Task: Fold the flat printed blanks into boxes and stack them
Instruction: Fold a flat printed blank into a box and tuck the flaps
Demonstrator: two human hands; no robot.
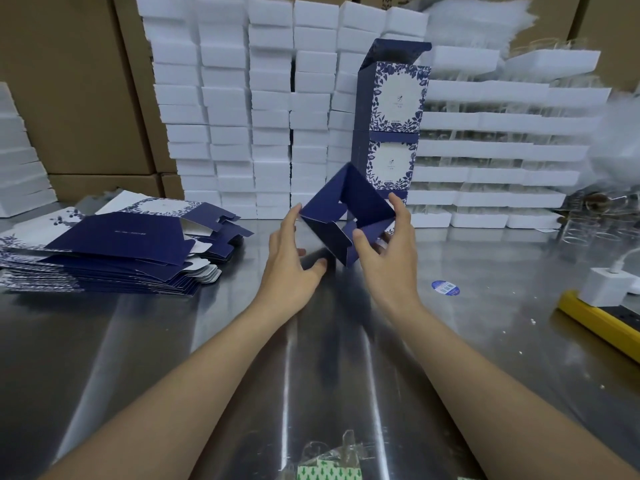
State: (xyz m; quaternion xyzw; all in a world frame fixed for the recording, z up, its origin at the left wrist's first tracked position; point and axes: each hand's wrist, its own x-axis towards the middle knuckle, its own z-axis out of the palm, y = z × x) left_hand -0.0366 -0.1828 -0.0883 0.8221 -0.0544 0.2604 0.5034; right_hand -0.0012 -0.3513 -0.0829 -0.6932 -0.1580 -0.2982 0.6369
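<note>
While the half-folded blue box hangs tilted above the steel table, left hand grips its left corner, right hand pinches its right side with thumb on a flap; flat blanks piled left, finished boxes stacked behind.

Two hands, one half-folded box, one pile of blanks, one box stack
</note>
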